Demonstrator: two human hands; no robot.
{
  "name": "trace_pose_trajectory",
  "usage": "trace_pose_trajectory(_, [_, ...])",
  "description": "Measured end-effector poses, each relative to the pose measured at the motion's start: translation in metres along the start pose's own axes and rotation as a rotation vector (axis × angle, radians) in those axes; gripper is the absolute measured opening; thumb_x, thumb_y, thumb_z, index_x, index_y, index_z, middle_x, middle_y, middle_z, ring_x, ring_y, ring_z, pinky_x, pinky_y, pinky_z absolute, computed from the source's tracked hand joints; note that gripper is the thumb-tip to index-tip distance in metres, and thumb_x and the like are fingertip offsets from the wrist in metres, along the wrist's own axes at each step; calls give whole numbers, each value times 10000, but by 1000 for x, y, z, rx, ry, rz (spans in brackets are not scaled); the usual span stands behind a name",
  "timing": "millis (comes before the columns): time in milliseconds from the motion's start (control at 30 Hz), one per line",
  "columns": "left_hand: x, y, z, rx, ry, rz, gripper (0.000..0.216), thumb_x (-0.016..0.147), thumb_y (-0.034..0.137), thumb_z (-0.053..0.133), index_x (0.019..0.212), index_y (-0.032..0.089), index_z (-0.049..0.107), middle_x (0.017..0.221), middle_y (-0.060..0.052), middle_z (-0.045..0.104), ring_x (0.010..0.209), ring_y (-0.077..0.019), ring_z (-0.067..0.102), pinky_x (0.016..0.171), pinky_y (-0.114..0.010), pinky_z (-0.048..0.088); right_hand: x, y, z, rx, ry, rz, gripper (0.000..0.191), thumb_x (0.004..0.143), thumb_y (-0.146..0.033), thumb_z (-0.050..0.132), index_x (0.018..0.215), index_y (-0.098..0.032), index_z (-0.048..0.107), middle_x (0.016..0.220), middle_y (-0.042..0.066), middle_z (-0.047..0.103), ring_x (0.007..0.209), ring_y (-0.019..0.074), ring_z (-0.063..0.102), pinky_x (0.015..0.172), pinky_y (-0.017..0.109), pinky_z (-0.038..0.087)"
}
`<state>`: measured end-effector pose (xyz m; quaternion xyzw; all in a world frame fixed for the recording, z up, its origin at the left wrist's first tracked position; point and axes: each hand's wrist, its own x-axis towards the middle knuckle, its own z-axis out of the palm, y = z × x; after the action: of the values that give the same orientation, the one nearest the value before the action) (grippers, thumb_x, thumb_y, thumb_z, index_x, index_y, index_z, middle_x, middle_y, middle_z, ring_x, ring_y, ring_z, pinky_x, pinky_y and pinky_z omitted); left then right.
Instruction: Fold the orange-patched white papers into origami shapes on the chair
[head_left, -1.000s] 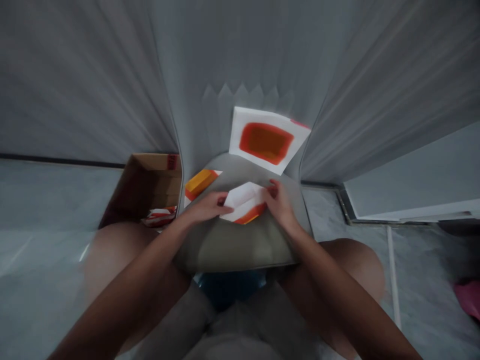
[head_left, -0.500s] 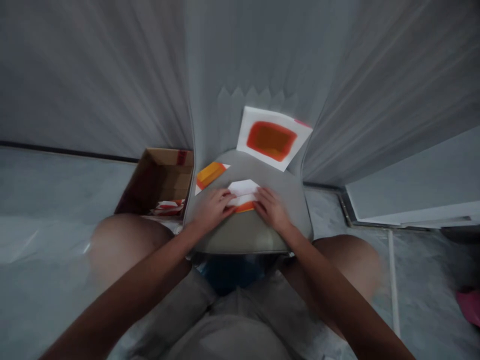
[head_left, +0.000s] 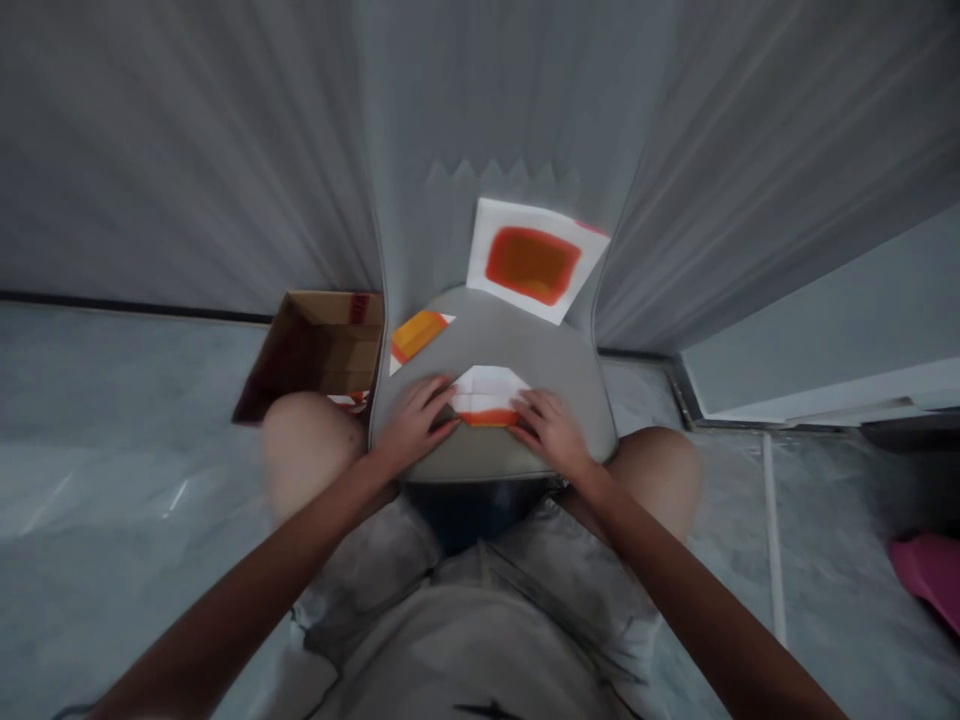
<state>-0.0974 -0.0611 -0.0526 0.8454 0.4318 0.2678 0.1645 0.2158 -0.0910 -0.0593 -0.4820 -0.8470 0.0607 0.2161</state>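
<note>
A white sheet of paper with an orange lower edge [head_left: 487, 393] lies partly folded on the chair seat [head_left: 517, 343], creases running across it. My left hand [head_left: 412, 425] grips its left end between thumb and fingers. At the right end, my right hand [head_left: 553, 428] pinches the same paper, with its fingertips over the corner. A folded orange-and-white paper piece [head_left: 420, 336] rests near the seat's left edge. Behind, a white sheet with an orange-red patch [head_left: 532, 265] leans against the chair back [head_left: 517, 110].
An open cardboard box [head_left: 300, 350] stands on the floor left of the chair, with red-and-white paper pieces [head_left: 351, 400] inside. Grey curtains [head_left: 187, 150] hang behind. My knees flank the seat. A pink object [head_left: 930, 575] is on the floor at far right.
The paper's upper flap has been opened out flatter, showing more white and the creases. Both hands have shifted slightly apart along with its ends. My knees have drawn inward, and the view has shifted slightly.
</note>
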Motion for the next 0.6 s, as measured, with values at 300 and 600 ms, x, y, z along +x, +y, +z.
trace_pose_trajectory(300, [5,0,-2,20,-76,58,428,1003,385,594,1397,231,659,1579,-131,538,1500,-328,447,1253,-548,356,11,17,-17,1,-150,-90,520,1000,-533,618,1418,-227,666,1423,193,617,1270,360,582,1043,537,514])
trace_pose_trajectory(600, [11,-1,2,-32,-66,82,343,988,431,632,1261,262,752,1462,-103,646,1420,-303,527,1225,-509,385,13,33,-8,27,-147,-123,371,1068,-328,479,1339,-244,719,1338,145,703,1232,317,620,1070,517,498])
